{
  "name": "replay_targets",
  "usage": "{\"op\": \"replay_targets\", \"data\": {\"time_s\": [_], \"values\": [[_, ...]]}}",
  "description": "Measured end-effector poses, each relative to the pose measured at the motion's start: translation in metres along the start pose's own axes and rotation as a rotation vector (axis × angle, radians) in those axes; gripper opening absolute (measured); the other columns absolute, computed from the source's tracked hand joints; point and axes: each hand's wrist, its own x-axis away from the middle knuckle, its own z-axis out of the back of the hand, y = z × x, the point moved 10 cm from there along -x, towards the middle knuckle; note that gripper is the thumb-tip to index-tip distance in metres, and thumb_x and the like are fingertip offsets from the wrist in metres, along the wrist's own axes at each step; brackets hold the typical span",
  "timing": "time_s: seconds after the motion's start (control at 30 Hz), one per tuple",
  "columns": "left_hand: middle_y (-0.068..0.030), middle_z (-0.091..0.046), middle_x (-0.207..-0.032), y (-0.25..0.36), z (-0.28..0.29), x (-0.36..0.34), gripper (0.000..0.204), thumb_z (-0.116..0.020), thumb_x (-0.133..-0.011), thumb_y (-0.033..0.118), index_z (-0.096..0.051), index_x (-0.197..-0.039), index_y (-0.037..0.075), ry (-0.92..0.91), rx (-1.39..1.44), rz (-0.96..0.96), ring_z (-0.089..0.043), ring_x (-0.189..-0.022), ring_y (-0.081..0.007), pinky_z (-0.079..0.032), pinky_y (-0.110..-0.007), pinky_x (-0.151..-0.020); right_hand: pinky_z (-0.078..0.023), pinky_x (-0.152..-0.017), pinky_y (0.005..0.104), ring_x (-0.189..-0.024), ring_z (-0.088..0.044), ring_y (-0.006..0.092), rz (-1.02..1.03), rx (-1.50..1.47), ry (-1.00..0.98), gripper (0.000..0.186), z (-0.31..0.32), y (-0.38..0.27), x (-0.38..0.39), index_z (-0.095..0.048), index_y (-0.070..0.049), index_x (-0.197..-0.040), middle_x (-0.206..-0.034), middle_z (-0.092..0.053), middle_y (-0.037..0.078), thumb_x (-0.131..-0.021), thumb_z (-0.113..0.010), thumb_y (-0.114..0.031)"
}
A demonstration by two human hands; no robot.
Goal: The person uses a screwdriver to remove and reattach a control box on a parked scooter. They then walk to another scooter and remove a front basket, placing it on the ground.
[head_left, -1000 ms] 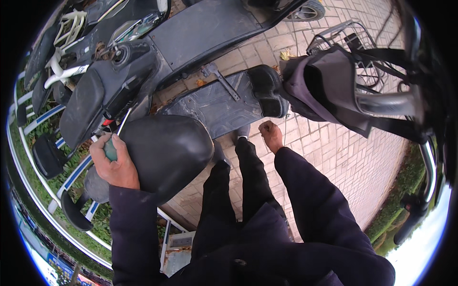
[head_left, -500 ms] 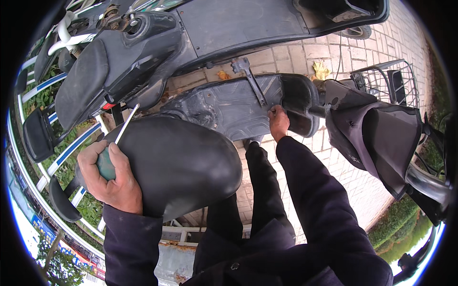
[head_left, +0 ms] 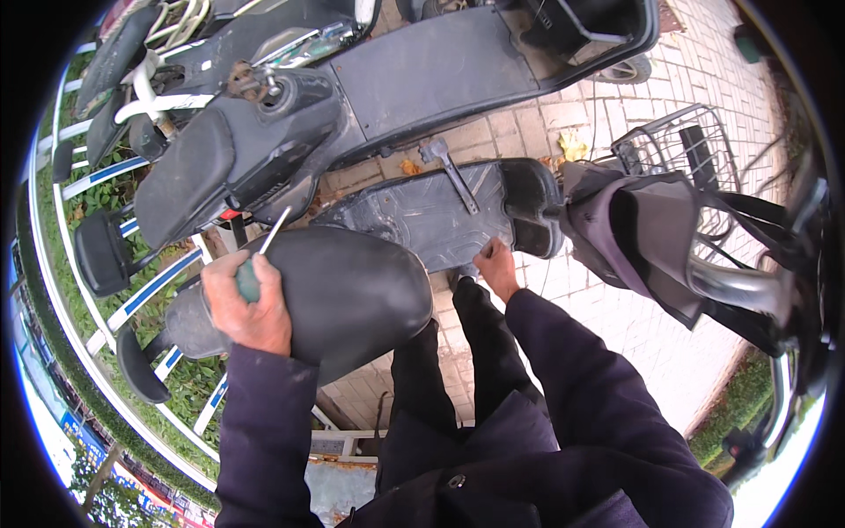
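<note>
My left hand [head_left: 246,299] is closed round the green handle [head_left: 247,280] of a screwdriver, its metal shaft [head_left: 275,233] pointing up and away over the black seat [head_left: 356,312] of a scooter. My right hand [head_left: 497,268] has its fingers curled together at the near edge of the scooter's dark footboard [head_left: 414,224]; whatever is between the fingertips, if anything, is too small to make out. A metal bar [head_left: 453,180] with a fitting at one end lies on the footboard, beyond my right hand.
Another black scooter [head_left: 414,79] stands just behind. White railings [head_left: 154,286] with greenery run along the left. A grey cover [head_left: 651,238] hangs at the handlebar on the right, near a wire basket [head_left: 695,150]. Pale paving [head_left: 634,370] lies underneath.
My right hand rose onto the footboard, then drew back slightly to its near edge. My left hand still grips the screwdriver. The whole view has shifted slightly between frames.
</note>
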Motion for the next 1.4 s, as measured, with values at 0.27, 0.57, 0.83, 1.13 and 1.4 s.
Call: {"op": "replay_targets", "data": {"time_s": [0.27,0.57,0.83,1.13,1.4], "values": [[-0.0125,-0.064,-0.094,-0.005,0.007,0.001,0.022,-0.078,-0.079,0.006,-0.064,-0.097,0.006,0.077,0.016,0.017,-0.067,-0.083,-0.0328,-0.056,-0.041,-0.072,-0.057,-0.057,0.0287,-0.064,-0.062,0.0132,-0.004,-0.612,-0.262,0.014,0.047,-0.097,0.129,-0.052,0.0,-0.093,-0.08,-0.057,0.004,-0.086,-0.064,-0.001],[-0.0051,-0.066,-0.085,-0.034,0.002,0.001,0.009,-0.071,-0.089,0.011,-0.065,-0.094,0.006,-0.142,0.711,0.52,-0.064,-0.071,-0.0193,-0.049,-0.031,-0.062,-0.05,-0.056,0.0234,-0.064,-0.056,0.006,0.283,-0.529,-0.323,0.017,0.127,-0.26,0.228,-0.049,-0.008,-0.088,-0.075,-0.056,0.0,-0.088,-0.063,0.002],[-0.0096,-0.063,-0.093,0.071,0.017,0.093,0.019,-0.063,-0.098,0.023,-0.062,-0.103,0.006,-0.555,1.897,1.261,-0.062,-0.078,-0.0189,-0.04,-0.023,-0.05,-0.047,-0.058,0.0233,-0.066,-0.056,0.0064,0.426,-0.572,-0.381,0.015,0.134,-0.338,0.285,-0.051,-0.006,-0.09,-0.079,-0.056,0.0,-0.086,-0.059,0.006],[-0.0078,-0.065,-0.091,0.125,0.049,0.106,0.031,-0.058,-0.104,0.034,-0.06,-0.108,0.004,-1.167,1.761,0.896,-0.061,-0.071,-0.0133,-0.039,-0.02,-0.048,-0.049,-0.067,0.0347,-0.07,-0.06,0.0216,0.766,0.093,-0.36,0.02,0.144,-0.383,0.361,-0.056,-0.002,-0.093,-0.079,-0.06,0.013,-0.086,-0.074,-0.008],[-0.0029,-0.065,-0.09,0.168,0.045,0.101,0.019,-0.07,-0.099,0.023,-0.061,-0.102,0.007,-1.293,1.684,0.815,-0.059,-0.069,-0.0072,-0.037,-0.02,-0.049,-0.051,-0.069,0.0381,-0.071,-0.063,0.0271,0.777,0.147,-0.365,0.018,0.19,-0.374,0.373,-0.058,0.0,-0.095,-0.08,-0.065,0.015,-0.088,-0.072,-0.009]]}}
